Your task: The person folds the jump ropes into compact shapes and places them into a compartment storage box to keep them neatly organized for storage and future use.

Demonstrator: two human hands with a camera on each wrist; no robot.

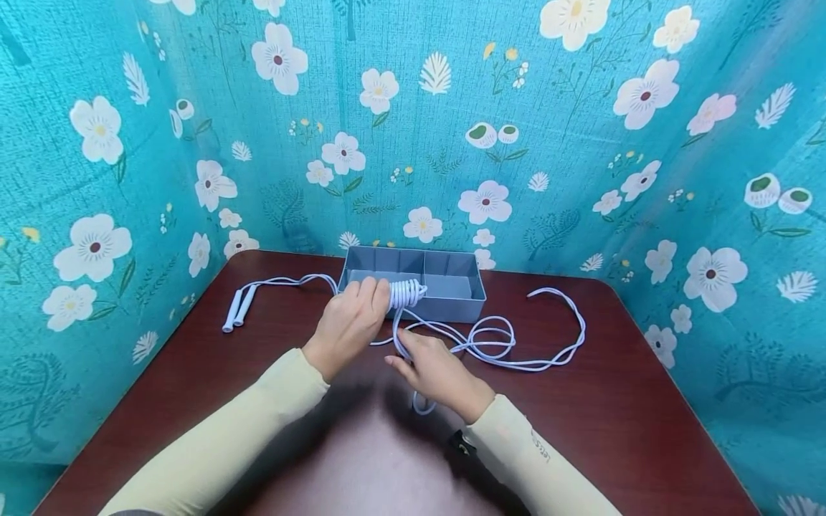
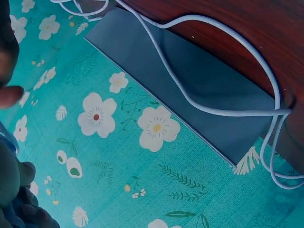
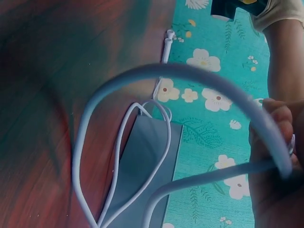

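Observation:
A pale lavender-white jump rope [image 1: 406, 293] is wound in tight turns into a bundle, and my left hand [image 1: 351, 319] grips that bundle in front of the grey box. Lower and to the right, my right hand [image 1: 442, 373] holds the doubled cord that hangs from the coils, with the cord running between thumb and fingers. Off to the left lie the rope's two white handles [image 1: 239, 309], side by side. Loose cord [image 1: 548, 367] trails right in loops and ends in a curve. The right wrist view shows a large cord loop [image 3: 78, 161] close up.
A grey divided box [image 1: 454, 308] stands at the back of the dark red-brown table [image 1: 613, 408]. Behind and at both sides hangs a teal flowered curtain [image 1: 413, 165]. A small black object [image 1: 462, 443] shows by the right sleeve.

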